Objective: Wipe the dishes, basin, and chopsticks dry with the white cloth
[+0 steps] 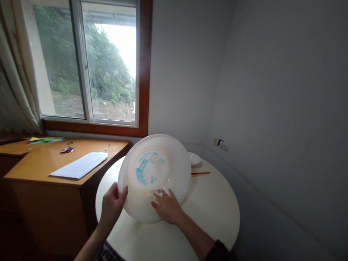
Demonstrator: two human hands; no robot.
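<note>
A large white basin (176, 163) with a worn blue print inside its central ring stands tilted up on the round white table (212, 203). My left hand (112, 203) grips its left rim, thumb on the near face and fingers behind the edge. Against the lower right of that face, my right hand (167, 206) presses a small white cloth or tissue (155, 191), its fingers spread over it.
Behind the basin at the right are a white bowl (194, 158) and red chopsticks (201, 173). A wooden desk (35, 163) at the left holds paper sheets (80, 165), a pen (107, 147) and small coloured items (67, 149). Walls and a window stand behind.
</note>
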